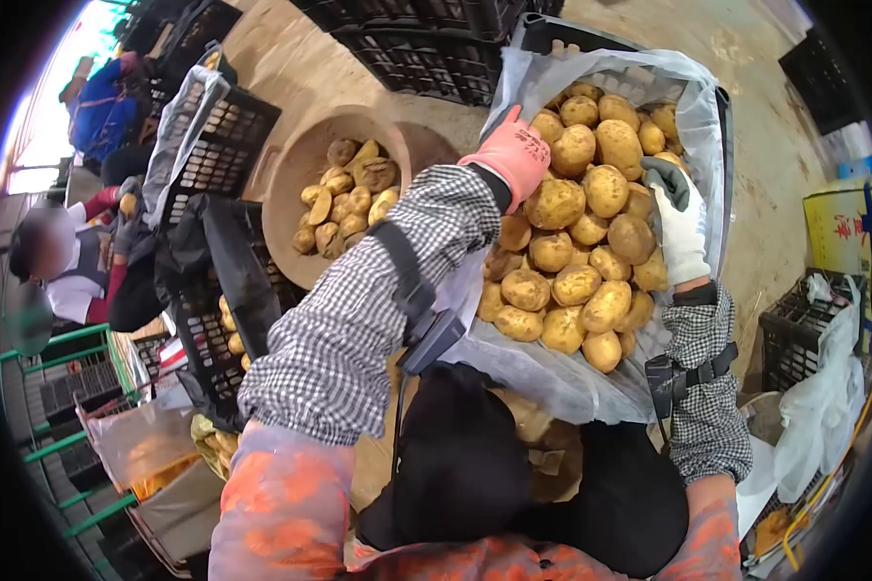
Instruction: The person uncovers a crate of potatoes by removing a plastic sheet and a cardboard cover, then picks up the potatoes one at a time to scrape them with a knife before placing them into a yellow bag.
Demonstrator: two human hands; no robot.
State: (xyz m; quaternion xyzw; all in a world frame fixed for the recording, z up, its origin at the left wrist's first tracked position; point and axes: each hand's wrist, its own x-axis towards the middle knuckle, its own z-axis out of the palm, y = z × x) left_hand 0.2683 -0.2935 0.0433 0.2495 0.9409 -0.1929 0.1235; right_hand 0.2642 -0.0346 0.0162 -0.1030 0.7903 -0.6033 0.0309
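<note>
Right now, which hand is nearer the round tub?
Left. The left hand is at the side of the crate nearest the tub; the right hand is at the opposite side, farther away.

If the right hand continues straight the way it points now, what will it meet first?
The right hand would probably meet the potatoes just ahead; depth is unclear, so it may touch one now.

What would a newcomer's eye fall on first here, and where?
Probably the heap of rounded, yellowish potatoes, in a black plastic crate lined with translucent sheeting. Next come the left grip in a pink glove at the heap's upper left and the right grip in a white and grey glove at its right. Left of the crate sits a round tan basin of more potatoes.
</note>
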